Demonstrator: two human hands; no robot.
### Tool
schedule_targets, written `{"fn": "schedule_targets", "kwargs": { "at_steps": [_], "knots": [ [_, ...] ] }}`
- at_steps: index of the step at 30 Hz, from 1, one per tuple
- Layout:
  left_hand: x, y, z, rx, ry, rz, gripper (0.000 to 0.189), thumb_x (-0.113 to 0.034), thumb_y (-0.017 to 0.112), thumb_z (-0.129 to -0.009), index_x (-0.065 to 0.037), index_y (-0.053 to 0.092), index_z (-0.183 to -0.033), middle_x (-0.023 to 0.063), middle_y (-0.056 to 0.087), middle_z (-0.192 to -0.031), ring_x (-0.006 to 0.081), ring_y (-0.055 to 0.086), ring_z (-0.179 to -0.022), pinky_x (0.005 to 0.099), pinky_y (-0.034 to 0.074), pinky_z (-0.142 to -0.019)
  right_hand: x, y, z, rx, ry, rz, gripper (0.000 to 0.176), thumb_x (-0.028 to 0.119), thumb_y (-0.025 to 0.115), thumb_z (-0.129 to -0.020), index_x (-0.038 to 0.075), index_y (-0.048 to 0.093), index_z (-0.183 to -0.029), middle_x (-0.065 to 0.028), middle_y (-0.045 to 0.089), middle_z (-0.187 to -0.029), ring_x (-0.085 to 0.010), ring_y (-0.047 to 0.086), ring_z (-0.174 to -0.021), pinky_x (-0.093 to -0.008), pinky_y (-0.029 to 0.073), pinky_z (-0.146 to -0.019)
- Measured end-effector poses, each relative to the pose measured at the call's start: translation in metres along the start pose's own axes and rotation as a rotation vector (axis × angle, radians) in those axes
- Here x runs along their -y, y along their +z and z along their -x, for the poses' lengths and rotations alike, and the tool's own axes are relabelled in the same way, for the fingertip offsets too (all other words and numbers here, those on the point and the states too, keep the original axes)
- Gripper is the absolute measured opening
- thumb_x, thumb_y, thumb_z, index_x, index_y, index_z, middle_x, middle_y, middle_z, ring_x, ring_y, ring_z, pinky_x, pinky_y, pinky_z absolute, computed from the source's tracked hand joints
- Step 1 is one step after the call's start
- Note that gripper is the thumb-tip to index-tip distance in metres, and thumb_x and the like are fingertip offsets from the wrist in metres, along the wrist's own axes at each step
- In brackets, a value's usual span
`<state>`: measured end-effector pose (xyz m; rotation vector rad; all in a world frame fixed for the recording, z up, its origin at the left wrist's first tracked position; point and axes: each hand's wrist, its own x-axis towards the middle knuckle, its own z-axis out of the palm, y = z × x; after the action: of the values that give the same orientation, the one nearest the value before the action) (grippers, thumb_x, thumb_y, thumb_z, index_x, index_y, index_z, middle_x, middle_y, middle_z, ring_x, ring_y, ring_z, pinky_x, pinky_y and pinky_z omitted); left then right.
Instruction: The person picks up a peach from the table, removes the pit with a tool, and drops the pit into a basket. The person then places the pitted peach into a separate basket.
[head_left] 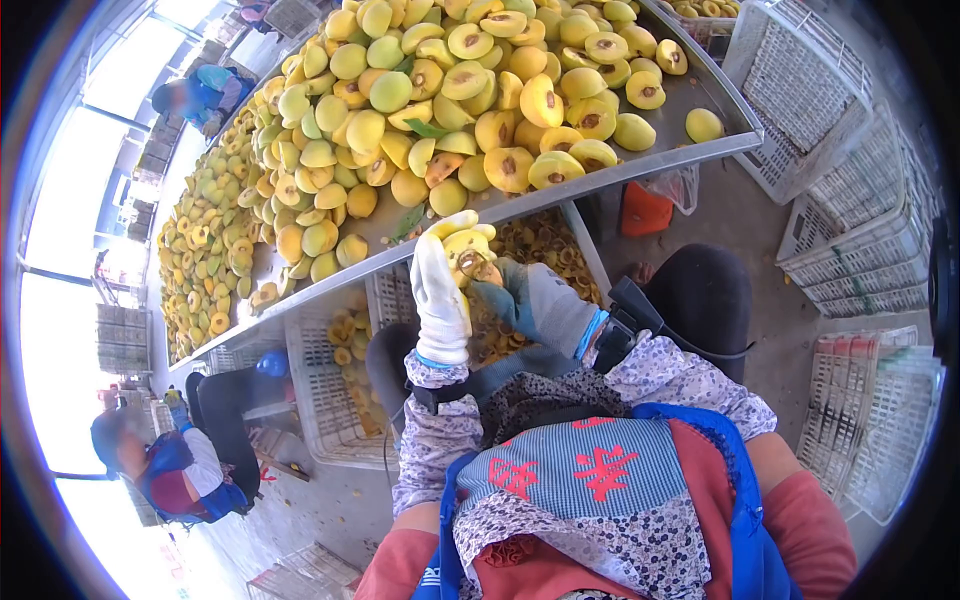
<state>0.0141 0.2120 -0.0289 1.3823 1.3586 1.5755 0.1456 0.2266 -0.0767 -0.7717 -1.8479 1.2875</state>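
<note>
My left hand (440, 295), in a white work glove with yellow-stained fingers, is closed around a halved yellow peach (466, 250) just below the table's edge. The cut face is turned toward my right hand (535, 302), which wears a grey and blue glove. Its fingers are curled closed against the fruit; a small shiny glint shows at the cut face, but what these fingers grip is hidden. Above both hands, a large heap of yellow peaches (391, 92), many cut in half with brown pits showing, lies on the metal table (600, 180).
Beneath the table edge, a crate holds peach pieces (545, 245); another white crate (318, 400) stands to its left. Stacked plastic crates (850, 220) line the right side. A red-orange container (646, 208) sits under the table. A co-worker (185, 470) sits at the left.
</note>
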Motion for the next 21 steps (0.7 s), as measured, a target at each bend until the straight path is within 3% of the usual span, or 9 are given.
{"fn": "schedule_targets", "kwargs": {
  "at_steps": [1,3,7,9,10,13,16,19,21],
  "knots": [
    [-0.001,-0.002,0.0,-0.001,-0.002,0.001,0.047,-0.037,0.034,-0.106,0.003,0.056,-0.118,0.0153,0.067,-0.099,0.0148,0.059,-0.077,0.0265,0.05,-0.073,0.001,-0.001,0.001,0.002,0.002,0.0,0.037,0.031,0.057,-0.099,-0.003,0.06,-0.115,-0.0155,0.071,-0.094,-0.017,0.066,-0.085,-0.0334,0.051,-0.075],
    [-0.003,-0.005,-0.002,0.038,-0.044,0.006,0.049,-0.038,0.033,-0.105,0.003,0.057,-0.118,0.0159,0.067,-0.1,0.0159,0.061,-0.079,0.0278,0.051,-0.073,0.003,-0.003,0.002,0.058,-0.079,-0.105,0.041,0.037,0.062,-0.095,0.003,0.06,-0.118,-0.0205,0.068,-0.102,-0.0406,0.065,-0.097,-0.0405,0.051,-0.086],
    [0.011,-0.001,0.003,-0.049,-0.063,0.24,0.047,-0.036,0.034,-0.105,0.003,0.057,-0.119,0.0163,0.067,-0.101,0.0171,0.062,-0.081,0.0277,0.052,-0.071,0.008,0.015,0.005,0.094,0.283,-0.561,0.048,0.043,0.06,-0.096,0.002,0.057,-0.121,-0.0198,0.068,-0.104,-0.0389,0.065,-0.098,-0.0396,0.051,-0.085],
    [-0.003,0.003,0.002,-0.074,-0.151,0.291,0.046,-0.034,0.034,-0.105,0.003,0.057,-0.12,0.0169,0.067,-0.103,0.0177,0.063,-0.082,0.0284,0.052,-0.069,0.019,0.004,0.004,0.119,0.263,-0.417,0.039,0.034,0.049,-0.103,-0.001,0.062,-0.115,-0.0054,0.069,-0.097,-0.0097,0.059,-0.089,-0.0294,0.05,-0.079],
    [-0.017,0.002,0.001,-0.071,-0.284,0.379,0.037,-0.028,0.041,-0.103,0.001,0.056,-0.121,0.0166,0.066,-0.108,0.019,0.065,-0.085,0.0296,0.055,-0.073,0.018,0.001,0.003,0.12,0.263,-0.416,0.039,0.034,0.049,-0.103,-0.001,0.062,-0.115,-0.0054,0.069,-0.097,-0.0097,0.059,-0.089,-0.0294,0.05,-0.079],
    [-0.025,-0.002,-0.005,0.07,-0.154,0.182,0.047,-0.039,0.039,-0.104,0.0,0.057,-0.123,0.0148,0.067,-0.111,0.0237,0.067,-0.092,0.034,0.055,-0.08,0.011,0.0,0.004,0.056,0.159,-0.167,0.038,0.032,0.047,-0.105,-0.002,0.062,-0.114,-0.0047,0.067,-0.094,-0.0089,0.058,-0.089,-0.0273,0.05,-0.08],
    [-0.02,0.005,-0.003,-0.043,-0.296,0.267,0.043,-0.038,0.043,-0.102,-0.001,0.06,-0.115,0.0152,0.068,-0.106,0.0252,0.068,-0.09,0.0358,0.057,-0.076,0.003,0.007,0.007,0.048,-0.16,-0.122,0.044,0.042,0.051,-0.101,0.001,0.057,-0.117,-0.0051,0.064,-0.091,-0.0173,0.061,-0.084,-0.0315,0.051,-0.077],
    [-0.022,0.01,-0.003,-0.168,-0.414,0.37,0.039,-0.037,0.044,-0.102,-0.002,0.061,-0.107,0.0151,0.068,-0.099,0.0254,0.068,-0.085,0.037,0.058,-0.072,0.018,-0.006,0.006,0.32,0.137,-0.561,0.041,0.042,0.054,-0.1,0.004,0.057,-0.115,-0.0026,0.061,-0.085,-0.0199,0.062,-0.077,-0.032,0.052,-0.073],
    [-0.014,0.005,-0.002,-0.104,-0.423,0.39,0.038,-0.037,0.044,-0.102,-0.003,0.061,-0.106,0.015,0.068,-0.1,0.0254,0.068,-0.084,0.0367,0.058,-0.072,0.002,-0.007,-0.002,1.029,0.597,-1.898,0.038,0.044,0.049,-0.102,0.007,0.057,-0.103,0.0003,0.057,-0.079,-0.0141,0.056,-0.069,-0.0282,0.049,-0.064]
  ]
}}
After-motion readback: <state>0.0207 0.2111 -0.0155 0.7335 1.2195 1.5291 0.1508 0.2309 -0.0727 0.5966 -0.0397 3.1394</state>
